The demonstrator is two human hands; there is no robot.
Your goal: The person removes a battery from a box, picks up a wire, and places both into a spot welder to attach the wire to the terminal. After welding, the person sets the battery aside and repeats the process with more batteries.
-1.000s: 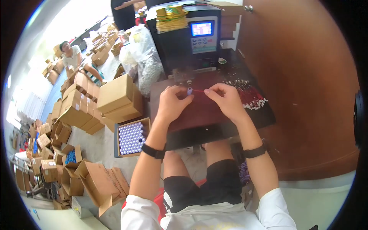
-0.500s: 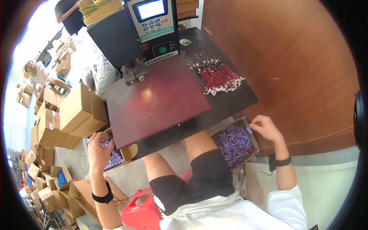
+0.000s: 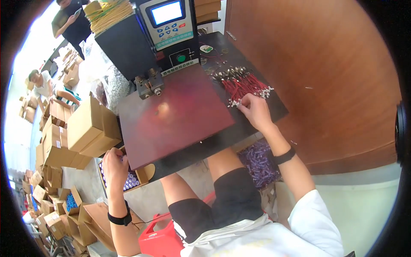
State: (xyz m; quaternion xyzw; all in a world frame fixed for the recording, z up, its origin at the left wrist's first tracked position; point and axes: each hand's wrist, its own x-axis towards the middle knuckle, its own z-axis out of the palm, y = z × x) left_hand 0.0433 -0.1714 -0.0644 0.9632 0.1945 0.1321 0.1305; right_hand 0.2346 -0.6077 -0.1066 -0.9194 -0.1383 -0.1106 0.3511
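My left hand (image 3: pixel 114 169) reaches over a shallow carton (image 3: pixel 145 173) of upright purple cylindrical battery cells (image 3: pixel 132 180), at the left end of the bench. Its fingers are curled together; what they hold, if anything, is hidden. My right hand (image 3: pixel 256 112) is closed in a pinch at the near edge of a bundle of red and black wire leads (image 3: pixel 245 83) with white connectors. Its fingertips are on the white connector ends. A spot-welding machine (image 3: pixel 169 40) with a lit screen stands at the back, its electrode head (image 3: pixel 149 85) above a dark red board (image 3: pixel 180 115).
Below the bench's right side, a box (image 3: pixel 259 165) holds many loose purple cells with leads. A brown wooden panel (image 3: pixel 317 85) bounds the right. Cardboard boxes (image 3: pixel 92 126) crowd the left, with two people beyond. A red stool (image 3: pixel 160 240) is under me.
My right hand has left the box of loose purple cells, where a cell was at its fingertips, and moved up to the wire leads. The left hand, earlier around a purple cell, has shifted slightly.
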